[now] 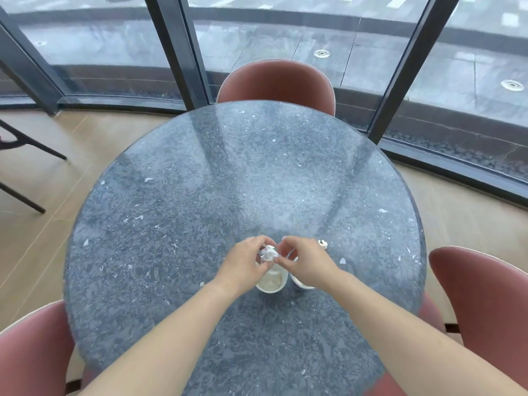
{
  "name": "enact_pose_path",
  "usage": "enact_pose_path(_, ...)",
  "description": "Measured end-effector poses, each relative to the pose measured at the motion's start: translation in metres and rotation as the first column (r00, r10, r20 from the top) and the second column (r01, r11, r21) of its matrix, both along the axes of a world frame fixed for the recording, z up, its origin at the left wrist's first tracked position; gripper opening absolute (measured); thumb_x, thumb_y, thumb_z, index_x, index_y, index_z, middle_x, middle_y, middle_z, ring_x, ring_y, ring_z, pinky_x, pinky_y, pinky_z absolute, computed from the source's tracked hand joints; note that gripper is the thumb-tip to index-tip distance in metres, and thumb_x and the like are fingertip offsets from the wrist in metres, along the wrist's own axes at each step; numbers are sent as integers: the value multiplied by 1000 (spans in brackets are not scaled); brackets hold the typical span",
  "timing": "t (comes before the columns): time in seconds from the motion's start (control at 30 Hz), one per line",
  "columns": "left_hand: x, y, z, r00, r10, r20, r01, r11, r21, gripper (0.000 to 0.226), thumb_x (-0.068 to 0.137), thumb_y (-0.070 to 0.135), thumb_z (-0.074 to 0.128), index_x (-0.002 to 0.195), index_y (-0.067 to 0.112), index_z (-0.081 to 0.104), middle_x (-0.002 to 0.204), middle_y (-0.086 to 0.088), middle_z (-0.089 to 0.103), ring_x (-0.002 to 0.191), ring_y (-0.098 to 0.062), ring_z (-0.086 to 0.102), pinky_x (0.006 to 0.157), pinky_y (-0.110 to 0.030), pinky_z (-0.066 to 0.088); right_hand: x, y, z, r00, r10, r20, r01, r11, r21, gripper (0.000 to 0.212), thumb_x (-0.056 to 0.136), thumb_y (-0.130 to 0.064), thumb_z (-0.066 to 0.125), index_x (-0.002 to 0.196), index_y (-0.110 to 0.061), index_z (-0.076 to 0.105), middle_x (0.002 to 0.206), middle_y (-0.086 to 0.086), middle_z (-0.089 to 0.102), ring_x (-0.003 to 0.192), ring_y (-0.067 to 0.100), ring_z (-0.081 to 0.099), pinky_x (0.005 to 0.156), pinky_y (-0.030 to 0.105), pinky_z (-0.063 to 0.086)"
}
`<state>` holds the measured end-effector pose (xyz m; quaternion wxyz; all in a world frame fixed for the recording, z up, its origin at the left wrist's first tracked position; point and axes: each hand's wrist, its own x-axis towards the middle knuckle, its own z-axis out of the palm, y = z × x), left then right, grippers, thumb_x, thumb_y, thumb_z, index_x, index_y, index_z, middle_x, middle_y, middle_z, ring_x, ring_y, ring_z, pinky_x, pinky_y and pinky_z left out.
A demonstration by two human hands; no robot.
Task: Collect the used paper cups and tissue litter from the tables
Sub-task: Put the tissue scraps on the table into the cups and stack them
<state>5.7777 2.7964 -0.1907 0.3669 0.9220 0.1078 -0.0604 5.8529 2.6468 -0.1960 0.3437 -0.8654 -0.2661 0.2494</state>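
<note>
**Tissue going into the cup**

Pinches the tissue wad [269,252] from both sides: curls the left grip [243,266] round its 9 o'clock side, nips its 3 o'clock edge with thumb and forefinger of the right grip [307,265]. Holds it just above the open paper cup [271,281], toward 6 o'clock on the round bench [171,195]. Hides most of a second cup [302,286] under the right palm, at 3 o'clock of the first; touching or just beside, cannot tell.

Looks like packing the litter into a cup before carrying it all off. Centre the wad over the mouth, then press straight down, not sideways: paper cup, probably light, easy to tip. Steady the rim with the left while pushing with the right. Nest the two cups next to free a hand. Stay upright throughout in case of dregs. Check the small white thing [323,243] at 1 o'clock of the hands; too small to name.
</note>
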Motion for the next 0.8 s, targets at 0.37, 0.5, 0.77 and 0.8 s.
enact_pose_path(0.37,-16,-2,-9,1000,-13,-22,15,996,89,31,80,19,66,108,30,55,102,10,54,88,-7,54,85,-29,46,-10,-25,-4,995,-99,4,99,995,-12,12,81,-21,65,92,-25,64,79,-16,62,67,-1,55,56,4,38)
enact_pose_path(0.5,-12,1,-14,998,44,-53,-37,992,122,31,83,16,60,110,30,55,108,10,52,96,-9,53,86,-30,46,0,-39,-4,984,-175,9,175,984,-18,12,81,-19,64,91,-25,64,79,-15,62,72,3,58,58,8,40)
enact_pose_path(0.77,4,2,-27,981,67,-181,-37,986,165,32,85,7,49,109,26,57,103,5,57,86,-11,48,74,-24,39,28,-63,-13,965,-263,-2,262,963,-65,12,82,-16,63,92,-23,64,86,-8,63,80,12,59,62,19,43)
enact_pose_path(0.8,7,2,-28,982,68,-179,-39,986,161,31,85,6,48,107,25,59,102,4,58,85,-11,48,73,-24,37,31,-64,-15,964,-264,-7,263,962,-68,12,83,-16,63,92,-23,64,86,-9,63,79,11,59,61,18,43)
